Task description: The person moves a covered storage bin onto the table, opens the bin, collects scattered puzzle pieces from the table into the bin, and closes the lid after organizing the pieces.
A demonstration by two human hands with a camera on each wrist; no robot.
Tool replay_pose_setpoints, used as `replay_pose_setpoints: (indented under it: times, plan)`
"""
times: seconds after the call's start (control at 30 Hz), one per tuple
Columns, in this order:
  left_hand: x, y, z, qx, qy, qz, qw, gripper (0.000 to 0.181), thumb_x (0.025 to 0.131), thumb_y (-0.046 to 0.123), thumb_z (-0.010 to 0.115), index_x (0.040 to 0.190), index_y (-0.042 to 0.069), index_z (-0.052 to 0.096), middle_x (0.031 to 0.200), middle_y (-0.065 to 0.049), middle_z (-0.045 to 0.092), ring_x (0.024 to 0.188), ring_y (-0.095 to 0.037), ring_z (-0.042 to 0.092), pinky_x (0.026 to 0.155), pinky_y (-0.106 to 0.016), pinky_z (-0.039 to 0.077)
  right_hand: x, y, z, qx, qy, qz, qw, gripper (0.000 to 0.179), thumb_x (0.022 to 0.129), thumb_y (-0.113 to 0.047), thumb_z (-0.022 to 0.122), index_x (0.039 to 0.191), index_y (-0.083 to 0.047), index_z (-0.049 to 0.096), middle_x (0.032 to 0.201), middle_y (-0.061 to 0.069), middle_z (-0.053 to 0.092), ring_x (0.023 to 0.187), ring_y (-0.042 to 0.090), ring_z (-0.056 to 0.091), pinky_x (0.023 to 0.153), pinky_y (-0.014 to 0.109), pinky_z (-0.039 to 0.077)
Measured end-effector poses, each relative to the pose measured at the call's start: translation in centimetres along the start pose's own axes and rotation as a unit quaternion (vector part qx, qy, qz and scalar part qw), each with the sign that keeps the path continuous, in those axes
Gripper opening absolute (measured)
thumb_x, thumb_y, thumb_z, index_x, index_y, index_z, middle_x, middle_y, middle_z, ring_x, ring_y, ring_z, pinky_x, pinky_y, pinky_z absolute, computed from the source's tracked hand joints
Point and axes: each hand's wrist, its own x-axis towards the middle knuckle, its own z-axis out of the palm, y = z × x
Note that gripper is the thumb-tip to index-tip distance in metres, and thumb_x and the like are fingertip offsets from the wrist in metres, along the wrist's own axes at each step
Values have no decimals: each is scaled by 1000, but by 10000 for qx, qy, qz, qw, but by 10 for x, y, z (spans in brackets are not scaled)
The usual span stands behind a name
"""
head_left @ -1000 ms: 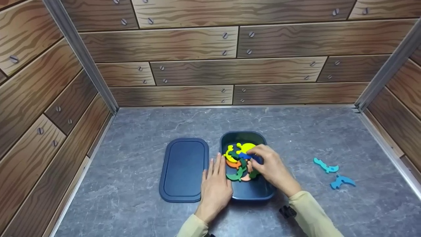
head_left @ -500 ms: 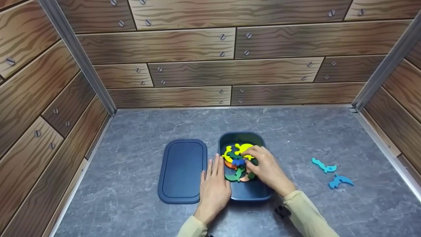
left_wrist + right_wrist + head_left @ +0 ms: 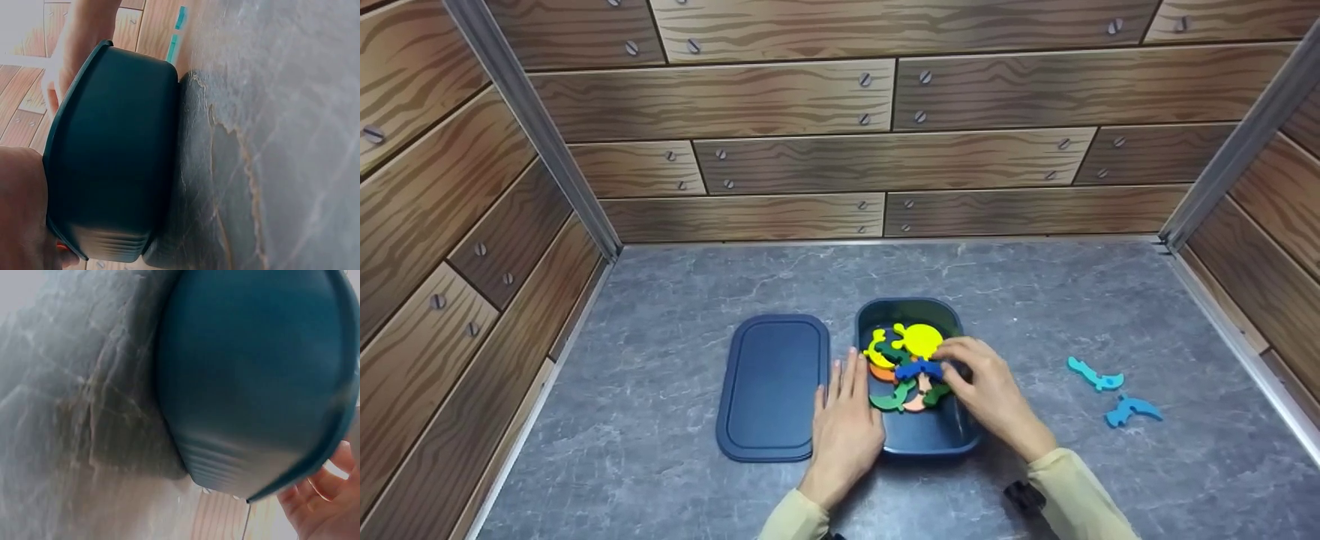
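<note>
My right hand (image 3: 990,386) reaches over the right side of a dark blue plastic box (image 3: 930,444). Between its thumb and fingers it pinches one end of a blue animal-shaped piece (image 3: 915,369). Beneath and around that piece lie several flat animal-shaped pieces: a yellow turtle-like one (image 3: 922,340), a yellow curved one (image 3: 874,351), an orange one (image 3: 883,373), a green one (image 3: 889,401) and a pale pink one (image 3: 915,403). Along the box's left rim rests my left hand (image 3: 847,435), fingers straight. In both wrist views, the box wall (image 3: 112,146) hides the contents.
The matching dark blue lid (image 3: 772,386) lies flat to the left of the box, close to the left hand. Off to the right on the grey marbled table (image 3: 675,300) are a turquoise piece (image 3: 1099,376) and a blue piece (image 3: 1131,410). Wood-patterned walls (image 3: 787,165) enclose the back and sides.
The blue piece in the box has shifted toward the near side and turned, and more of it shows. The right hand has drawn slightly back to the right. The left hand keeps its place.
</note>
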Motion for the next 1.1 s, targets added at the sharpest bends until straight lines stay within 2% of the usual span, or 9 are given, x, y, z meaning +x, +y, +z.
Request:
replay_pose_setpoints:
  times: [0.23,0.43,0.6,0.83,1.1]
  plan:
    - [-1,-2,0,61,-11,-26,10000,64,98,23,49,157,11,26,164,0,12,148,-27,17,113,-56,22,-8,12,-16,-177,305,-147,9993,25,85,5,69,106,-9,74,113,2,66,97,16,61,73,40,55]
    - [-1,-3,-1,17,55,-15,10000,64,98,22,48,157,12,25,164,0,13,148,-27,16,113,-56,22,-17,29,-33,-395,520,-157,9977,30,82,10,70,107,-7,73,111,8,67,91,23,63,69,44,54]
    - [-2,-2,0,-65,37,-6,10000,64,98,20,47,157,11,26,164,-1,13,148,-27,16,113,-56,23,-28,43,-48,-786,526,170,9954,31,83,9,70,109,-6,71,111,8,67,92,25,61,69,44,51]
    - [-1,-1,1,-83,60,19,9999,64,98,21,48,157,11,26,164,-1,13,148,-27,15,113,-56,23,-41,58,-69,-1454,349,725,9861,31,84,3,70,115,-4,68,114,17,65,94,34,59,70,50,49]
    - [-1,-1,0,-58,47,4,10000,64,98,21,47,157,12,25,164,0,12,148,-26,15,113,-56,23,-52,76,-88,-1761,235,1401,9741,31,87,0,67,118,3,64,116,27,60,94,42,58,68,53,48]
